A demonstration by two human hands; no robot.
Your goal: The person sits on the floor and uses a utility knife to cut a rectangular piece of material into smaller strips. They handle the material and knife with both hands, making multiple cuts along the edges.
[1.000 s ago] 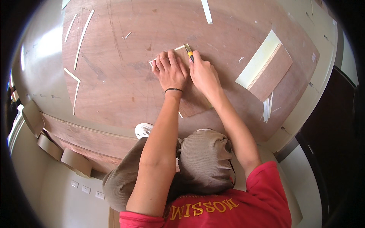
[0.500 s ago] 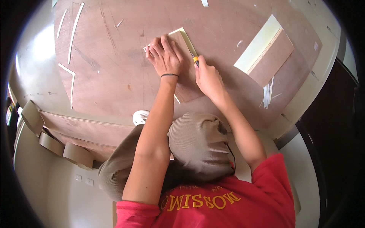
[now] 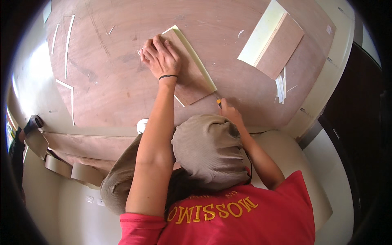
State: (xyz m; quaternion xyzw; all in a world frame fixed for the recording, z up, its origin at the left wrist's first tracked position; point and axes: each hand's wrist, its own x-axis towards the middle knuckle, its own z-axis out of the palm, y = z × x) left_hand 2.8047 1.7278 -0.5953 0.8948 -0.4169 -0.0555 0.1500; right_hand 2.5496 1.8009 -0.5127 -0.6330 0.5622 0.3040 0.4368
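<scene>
My left hand (image 3: 161, 59) presses down on a flat brown wooden piece (image 3: 191, 83), its fingers bent and apart near the far left edge. Under that piece lies a pale yellow sheet (image 3: 193, 59), showing as a narrow band along the right side. My right hand (image 3: 231, 112) is closed around a cutter knife (image 3: 219, 102) with a yellow and dark handle. The knife points at the near right corner of the pale sheet; whether its tip touches is too small to tell. My raised knee hides part of the right wrist.
Everything lies on a large brown board (image 3: 114, 102). Thin white strips (image 3: 69, 47) lie at left. Another wooden piece (image 3: 281, 45) rests on a pale sheet (image 3: 261, 34) at right, beside several cut slivers (image 3: 281, 87). Curled brown sheets (image 3: 85, 173) stand at lower left.
My right hand has drawn the knife toward me along the sheet's right edge, from the far part to the near corner. My left hand still presses on the wooden piece.
</scene>
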